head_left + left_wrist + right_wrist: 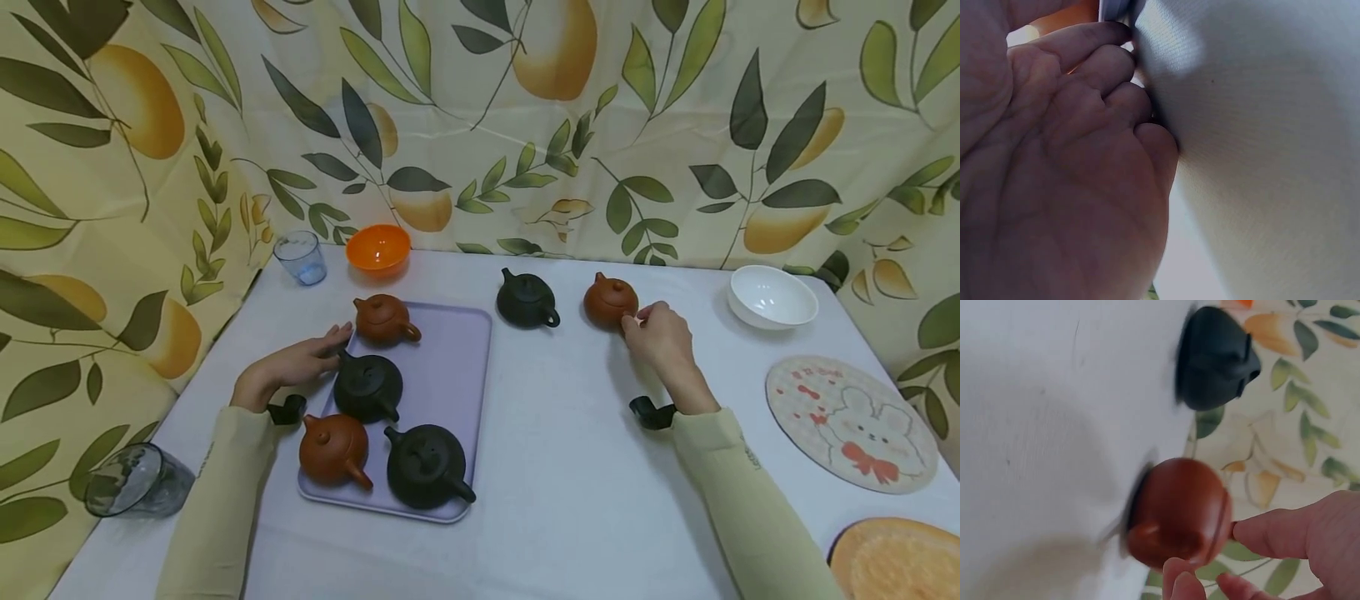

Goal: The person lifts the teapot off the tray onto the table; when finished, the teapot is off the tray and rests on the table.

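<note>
Brown and black teapots fill the left half of a lilac tray (453,358): a brown teapot (382,319) at the back, a black teapot (367,387), another brown teapot (333,448) and a large black teapot (427,465). My left hand (303,364) rests at the tray's left rim, fingers extended beside the back teapots. On the cloth to the right stands a separate brown teapot (611,300). My right hand (662,340) reaches to its handle side; in the right wrist view thumb and fingertips stand apart around it. A black teapot (1216,359) stands beside it.
An orange bowl (378,250) and a bluish glass (302,260) stand at the back left. A grey glass (138,482) is at the front left. On the right are a white bowl (772,297), a rabbit mat (840,433) and a tan round mat (900,562).
</note>
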### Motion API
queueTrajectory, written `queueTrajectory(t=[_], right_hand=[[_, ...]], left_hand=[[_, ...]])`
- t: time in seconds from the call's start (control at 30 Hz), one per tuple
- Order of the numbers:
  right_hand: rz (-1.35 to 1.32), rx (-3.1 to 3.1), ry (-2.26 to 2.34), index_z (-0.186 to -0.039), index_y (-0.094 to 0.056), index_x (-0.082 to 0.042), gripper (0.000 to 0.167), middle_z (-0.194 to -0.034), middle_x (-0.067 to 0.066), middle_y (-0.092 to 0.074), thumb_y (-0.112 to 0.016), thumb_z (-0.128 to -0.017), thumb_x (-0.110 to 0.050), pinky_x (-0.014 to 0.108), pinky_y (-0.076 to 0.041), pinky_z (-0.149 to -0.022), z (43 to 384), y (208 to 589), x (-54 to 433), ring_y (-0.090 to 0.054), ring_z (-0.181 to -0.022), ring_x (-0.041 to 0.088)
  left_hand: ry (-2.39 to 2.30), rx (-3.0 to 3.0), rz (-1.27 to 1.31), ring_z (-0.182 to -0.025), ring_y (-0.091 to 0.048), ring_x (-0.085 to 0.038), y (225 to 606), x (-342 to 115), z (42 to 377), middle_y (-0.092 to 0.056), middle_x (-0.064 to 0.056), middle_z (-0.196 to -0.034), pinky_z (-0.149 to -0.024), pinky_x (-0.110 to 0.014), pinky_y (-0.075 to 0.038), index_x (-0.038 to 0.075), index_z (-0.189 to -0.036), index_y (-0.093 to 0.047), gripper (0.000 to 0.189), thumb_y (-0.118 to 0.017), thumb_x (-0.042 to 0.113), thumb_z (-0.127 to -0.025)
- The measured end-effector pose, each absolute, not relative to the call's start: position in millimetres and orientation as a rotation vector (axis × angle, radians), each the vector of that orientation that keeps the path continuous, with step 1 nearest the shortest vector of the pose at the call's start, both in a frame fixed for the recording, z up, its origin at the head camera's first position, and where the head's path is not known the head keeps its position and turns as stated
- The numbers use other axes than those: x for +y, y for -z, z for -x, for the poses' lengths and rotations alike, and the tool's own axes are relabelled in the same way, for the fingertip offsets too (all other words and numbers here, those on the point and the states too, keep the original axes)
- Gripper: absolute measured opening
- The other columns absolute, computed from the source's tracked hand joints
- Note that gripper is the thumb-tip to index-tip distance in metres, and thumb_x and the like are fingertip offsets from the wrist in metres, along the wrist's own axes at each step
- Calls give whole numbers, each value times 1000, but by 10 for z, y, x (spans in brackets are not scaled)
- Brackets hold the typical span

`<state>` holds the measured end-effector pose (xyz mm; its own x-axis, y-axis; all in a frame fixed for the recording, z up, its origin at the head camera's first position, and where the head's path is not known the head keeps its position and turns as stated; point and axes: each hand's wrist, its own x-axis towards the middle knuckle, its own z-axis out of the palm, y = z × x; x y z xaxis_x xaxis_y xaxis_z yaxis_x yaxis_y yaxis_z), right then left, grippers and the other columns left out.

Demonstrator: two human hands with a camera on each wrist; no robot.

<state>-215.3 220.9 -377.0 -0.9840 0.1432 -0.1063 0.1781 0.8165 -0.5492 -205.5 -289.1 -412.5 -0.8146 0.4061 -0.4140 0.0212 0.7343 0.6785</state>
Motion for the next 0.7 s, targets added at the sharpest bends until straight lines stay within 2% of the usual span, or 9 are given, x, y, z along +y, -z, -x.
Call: queueTrajectory(t=[0.13,0.3,0.47,0.7], right_hand=[[-176,3037,918,-115,-51,16,43,-108,32,-55,-48,-95,-22,53,-45,-78,1976,3720,2162,-53,-96,43],[-43,3085,963,-109,-54,11,34,-105,28,-58,-50,-95,-19,49,-46,-73,1745,3660,1984,-56,-91,38],[87,3054,958,-113,-56,7,31,-104,24,-64,-56,-95,-19,40,-51,-66,1536,3610,1750,-62,-82,33],[388,2962,999,-108,-61,1,23,-90,10,-68,-61,-93,-17,26,-49,-57,1178,3599,1335,-61,-68,14]], left_hand=[[-917,2383,-323,-150,4,-39,4125,-2874,2049,-4,-16,-163,-117,-62,-1,5,-155,-16,61,-42,13,-100],[-921,2381,-324,-149,4,-40,4117,-2875,2030,-4,-17,-163,-117,-62,-1,5,-155,-16,61,-42,13,-101],[-923,2378,-318,-149,5,-40,4114,-2881,2012,-3,-17,-163,-117,-63,-1,5,-155,-16,61,-42,14,-101],[-934,2380,-338,-149,5,-40,4115,-2872,2025,-4,-17,-163,-117,-63,0,4,-155,-16,61,-43,13,-101]])
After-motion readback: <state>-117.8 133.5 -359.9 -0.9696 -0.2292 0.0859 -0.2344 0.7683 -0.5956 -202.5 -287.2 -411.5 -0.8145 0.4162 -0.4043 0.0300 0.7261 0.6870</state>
